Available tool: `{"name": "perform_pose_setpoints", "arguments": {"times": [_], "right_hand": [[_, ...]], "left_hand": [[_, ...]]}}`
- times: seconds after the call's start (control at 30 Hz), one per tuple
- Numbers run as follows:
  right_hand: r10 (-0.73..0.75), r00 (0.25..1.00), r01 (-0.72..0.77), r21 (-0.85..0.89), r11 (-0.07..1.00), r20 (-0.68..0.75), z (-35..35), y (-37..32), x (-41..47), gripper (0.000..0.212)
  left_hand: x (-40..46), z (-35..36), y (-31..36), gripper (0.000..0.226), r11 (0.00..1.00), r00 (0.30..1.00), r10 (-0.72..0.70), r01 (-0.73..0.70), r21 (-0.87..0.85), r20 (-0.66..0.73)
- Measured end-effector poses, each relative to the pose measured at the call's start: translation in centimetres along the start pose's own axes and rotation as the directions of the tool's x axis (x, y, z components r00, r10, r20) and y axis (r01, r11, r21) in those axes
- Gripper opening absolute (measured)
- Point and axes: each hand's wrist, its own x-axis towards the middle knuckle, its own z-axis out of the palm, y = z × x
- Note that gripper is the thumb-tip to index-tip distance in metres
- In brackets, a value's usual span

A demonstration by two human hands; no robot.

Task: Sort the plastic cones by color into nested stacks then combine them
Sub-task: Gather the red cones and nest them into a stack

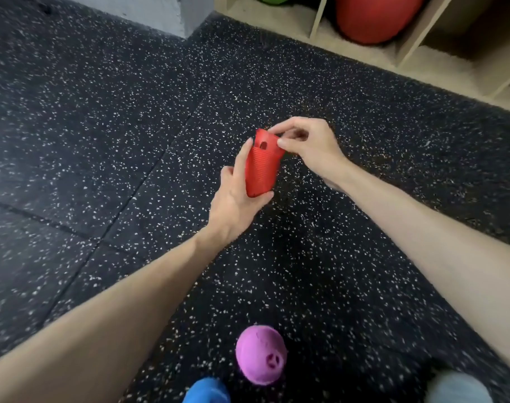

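Head view: pink stack (pixel 261 355) and blue stack (pixel 207 391) stand on the speckled floor (pixel 102 141) below the arms; shelf (pixel 408 53) behind. Ribbed red cone stack (pixel 262 167), held above the floor, is grasped by the left hand (pixel 236 196); right hand (pixel 309 144) pinches its top cone.

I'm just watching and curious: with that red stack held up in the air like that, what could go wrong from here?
1. The left hand holds the ribbed red plastic cone stack above the speckled black rubber floor; a slip could scatter the cones.
2. The right hand only pinches the top cone's rim, so it may seat crookedly or jam.
3. The pink cone stack and blue cone stack stand near the person and might get knocked.
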Motion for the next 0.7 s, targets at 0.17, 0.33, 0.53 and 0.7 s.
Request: {"name": "perform_pose_setpoints", "arguments": {"times": [0.17,0.33,0.53,0.7], "right_hand": [[-0.079,0.992,0.079,-0.003,0.997,-0.101,-2.8,-6.3,-8.2,0.022],[-0.032,0.99,0.045,0.092,0.995,-0.136,-4.4,-14.4,-19.8,0.021],[-0.063,0.983,0.107,0.261,0.959,-0.173,-5.9,-19.7,-27.2,0.023],[-0.008,0.998,0.034,0.436,0.899,-0.062,-5.1,-19.6,-32.0,0.039]], "left_hand": [[-5.2,-4.9,5.1,0.106,0.976,0.977,0.206,-0.209,0.062,0.053],[-14.6,-12.7,11.2,0.099,0.934,0.944,0.296,-0.318,0.161,0.146],[-21.1,-17.5,16.0,0.1,0.935,0.933,0.349,-0.352,0.029,0.085],[-26.2,-19.8,17.0,0.101,0.958,0.968,0.242,-0.227,-0.177,0.069]]}}
